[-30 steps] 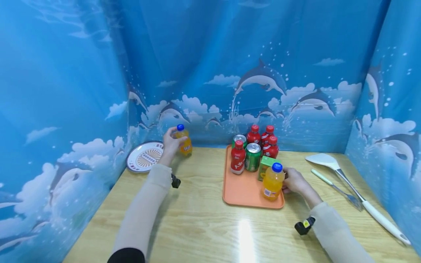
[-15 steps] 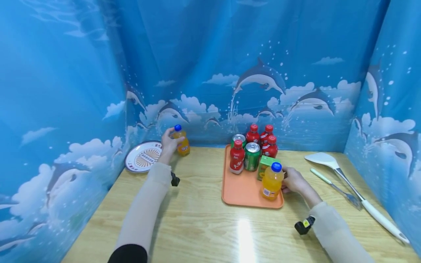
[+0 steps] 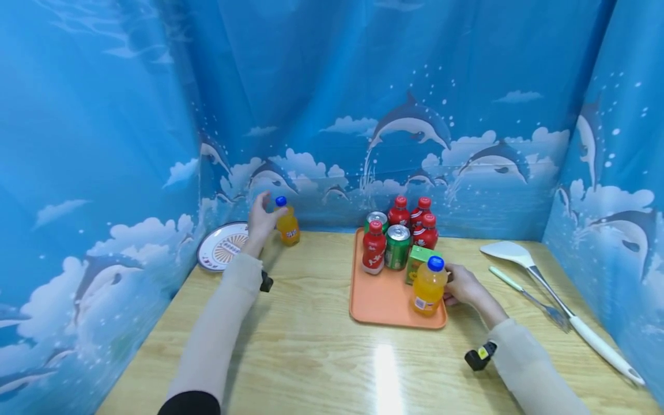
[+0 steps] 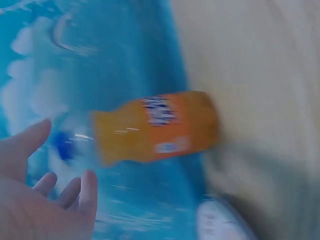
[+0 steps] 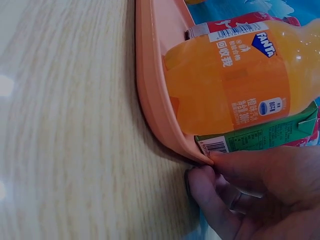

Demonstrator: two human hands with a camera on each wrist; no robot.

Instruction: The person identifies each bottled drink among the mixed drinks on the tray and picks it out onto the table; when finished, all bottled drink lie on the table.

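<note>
A small Fanta orange soda bottle (image 3: 288, 226) with a blue cap stands upright on the table near the back curtain. Just to its left, my left hand (image 3: 262, 219) has its fingers spread, and the left wrist view shows them apart from the bottle. At the right edge of the orange tray (image 3: 381, 308), my right hand (image 3: 463, 286) pinches the rim between thumb and forefinger, seen close in the right wrist view. Beside that hand, a second Fanta bottle (image 5: 225, 80) stands on the tray, partly hiding a green drink carton (image 3: 419, 259).
Several red bottles (image 3: 373, 251) and two green cans (image 3: 398, 248) crowd the back of the tray. A white patterned plate (image 3: 220, 246) lies behind the left forearm. To the tray's right lie a fork (image 3: 529, 297) and a long-handled white spatula (image 3: 550, 288).
My left hand has let go of the Fanta bottle and drawn back to the left, its fingers spreading. The bottle stays standing. My right hand keeps its hold on the tray.
</note>
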